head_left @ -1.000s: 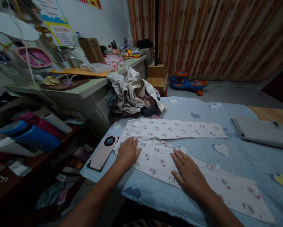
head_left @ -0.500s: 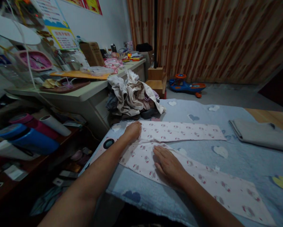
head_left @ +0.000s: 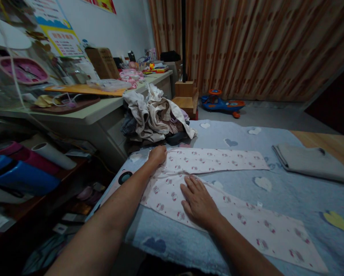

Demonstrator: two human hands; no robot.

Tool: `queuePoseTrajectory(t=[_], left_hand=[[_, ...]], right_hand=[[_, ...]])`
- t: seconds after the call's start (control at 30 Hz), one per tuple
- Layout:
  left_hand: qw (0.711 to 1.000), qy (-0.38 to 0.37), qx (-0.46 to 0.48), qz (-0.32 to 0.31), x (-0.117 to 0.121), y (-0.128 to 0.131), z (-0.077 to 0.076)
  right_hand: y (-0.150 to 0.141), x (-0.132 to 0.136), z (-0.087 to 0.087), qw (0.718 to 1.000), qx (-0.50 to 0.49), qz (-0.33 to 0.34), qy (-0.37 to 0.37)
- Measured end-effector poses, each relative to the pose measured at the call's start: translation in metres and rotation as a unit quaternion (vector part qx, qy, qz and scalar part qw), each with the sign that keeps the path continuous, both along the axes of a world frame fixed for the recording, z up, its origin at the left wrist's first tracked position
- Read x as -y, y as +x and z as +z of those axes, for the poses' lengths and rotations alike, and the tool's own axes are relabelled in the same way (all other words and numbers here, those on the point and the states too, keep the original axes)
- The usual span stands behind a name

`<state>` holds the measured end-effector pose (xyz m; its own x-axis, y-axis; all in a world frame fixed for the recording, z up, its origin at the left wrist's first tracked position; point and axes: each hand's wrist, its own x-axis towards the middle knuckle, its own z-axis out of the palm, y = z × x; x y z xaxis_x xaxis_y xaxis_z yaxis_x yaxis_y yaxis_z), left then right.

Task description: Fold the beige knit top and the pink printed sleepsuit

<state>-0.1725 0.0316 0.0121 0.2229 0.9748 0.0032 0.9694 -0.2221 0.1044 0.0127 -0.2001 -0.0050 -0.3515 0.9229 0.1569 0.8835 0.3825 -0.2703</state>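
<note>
Left hand (head_left: 158, 155): fingers curled in at the far end of the printed pants' (head_left: 231, 207) waist, honestly can't tell if they've pinched cloth. A second ago it was flat and closer in.
Right hand (head_left: 200, 200): fingers laid out, slightly spread, no grip; it's slid toward the waist.
Pants: one pair, two legs, under both hands, running to 3 and 4 o'clock from the left.
Phone (head_left: 124, 177): one, left hand's 8 o'clock, now mostly covered by that arm.
Clothes pile (head_left: 157, 117): one, left hand's 12.
Folded grey cloth (head_left: 311, 161): one, right hand's 2-3 o'clock.
</note>
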Motion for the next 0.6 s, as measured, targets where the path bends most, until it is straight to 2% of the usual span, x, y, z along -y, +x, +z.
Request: queuePoseTrajectory(t=[0.23,0.4,0.47,0.5,0.57,0.6], left_hand=[[0.997,0.052,0.016,0.052,0.007,0.005,-0.007],[0.995,0.079,0.023,0.056,0.019,0.013,-0.009],[0.994,0.096,0.046,0.015,0.029,0.017,-0.007],[0.992,0.099,0.068,-0.026,0.034,0.019,-0.006],[0.979,0.068,0.128,-0.142,0.048,0.023,-0.003],[0.966,0.029,0.156,-0.205,0.054,0.024,-0.002]], right_hand=[[0.0,0.001,0.005,1.0,0.002,-0.015,-0.027],[-0.001,0.002,0.005,0.999,0.008,-0.025,-0.041],[-0.001,0.001,0.004,0.999,0.009,-0.025,-0.045],[-0.001,0.001,0.003,0.999,0.009,-0.025,-0.045],[0.0,0.001,0.002,0.999,0.004,-0.023,-0.041],[0.001,0.0,0.002,0.999,0.001,-0.023,-0.036]])
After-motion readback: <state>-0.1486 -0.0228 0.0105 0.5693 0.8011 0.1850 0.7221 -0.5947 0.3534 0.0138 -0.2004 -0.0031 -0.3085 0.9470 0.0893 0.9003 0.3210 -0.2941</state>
